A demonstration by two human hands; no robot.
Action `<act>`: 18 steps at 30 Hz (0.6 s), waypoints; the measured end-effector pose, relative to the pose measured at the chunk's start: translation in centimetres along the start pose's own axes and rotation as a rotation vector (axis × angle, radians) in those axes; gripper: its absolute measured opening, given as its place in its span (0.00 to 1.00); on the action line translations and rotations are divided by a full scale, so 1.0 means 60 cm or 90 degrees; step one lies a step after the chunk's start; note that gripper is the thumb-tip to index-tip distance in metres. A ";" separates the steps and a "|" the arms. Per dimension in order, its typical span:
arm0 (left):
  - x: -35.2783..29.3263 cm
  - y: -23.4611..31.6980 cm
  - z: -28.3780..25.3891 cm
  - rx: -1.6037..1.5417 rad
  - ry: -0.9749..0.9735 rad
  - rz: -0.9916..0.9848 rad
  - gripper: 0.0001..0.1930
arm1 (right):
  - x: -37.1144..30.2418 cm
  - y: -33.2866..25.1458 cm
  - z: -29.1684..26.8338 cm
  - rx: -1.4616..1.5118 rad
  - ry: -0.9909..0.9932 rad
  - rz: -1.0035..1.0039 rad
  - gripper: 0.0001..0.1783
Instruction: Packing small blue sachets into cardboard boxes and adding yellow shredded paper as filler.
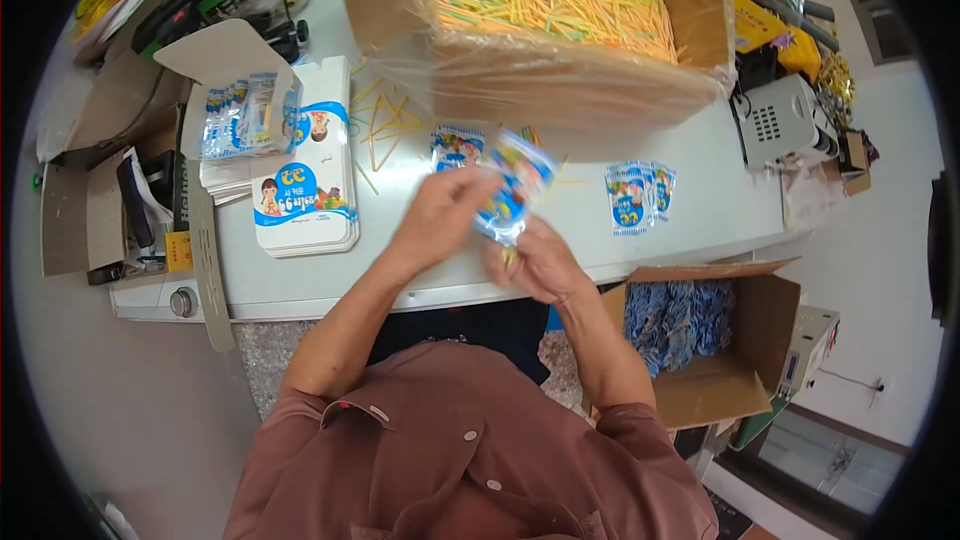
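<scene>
Above the table's front edge, a small blue-and-white foil sachet (518, 180) is tilted between my two hands. My left hand (440, 215) is closed, pinching the sachet's left edge with thumb and fingers. At its lower end my right hand (540, 258) is closed too. Something thin and yellow (510, 258), partly hidden and blurred, shows by the right fingers. Behind my left hand lies another sachet (458, 148), partly covered by it. Further right, several overlapping sachets (630, 198) lie fanned on the white table (570, 252).
A large plastic-lined carton (570, 75) of thin yellow and orange sticks stands at the back. Loose sticks (385, 125) lie left of it, near stacked flat printed boxes (300, 195) and an open box of sachets (245, 120). Below the right edge sits a carton (700, 395) of blue sachets.
</scene>
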State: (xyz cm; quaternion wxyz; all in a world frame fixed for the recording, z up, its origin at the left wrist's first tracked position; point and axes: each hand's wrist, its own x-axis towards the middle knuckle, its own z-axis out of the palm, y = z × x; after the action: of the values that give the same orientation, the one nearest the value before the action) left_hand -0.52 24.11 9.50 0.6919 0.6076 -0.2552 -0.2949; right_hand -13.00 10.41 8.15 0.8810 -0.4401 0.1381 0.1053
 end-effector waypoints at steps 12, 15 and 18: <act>-0.027 -0.027 -0.036 -0.265 0.266 -0.122 0.11 | -0.017 0.058 -0.139 -0.473 0.454 -0.390 0.09; -0.025 -0.031 -0.026 -0.286 0.249 -0.124 0.13 | -0.016 0.063 -0.141 -0.479 0.440 -0.375 0.08; -0.018 -0.035 -0.017 -0.297 0.223 -0.105 0.14 | -0.016 0.065 -0.151 -0.511 0.435 -0.381 0.08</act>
State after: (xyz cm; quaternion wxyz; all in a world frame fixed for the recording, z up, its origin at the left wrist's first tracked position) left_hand -0.76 25.43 7.30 0.8200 0.4927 -0.0070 -0.2913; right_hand -16.47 5.35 0.35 0.5432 -0.7667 0.2331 -0.2504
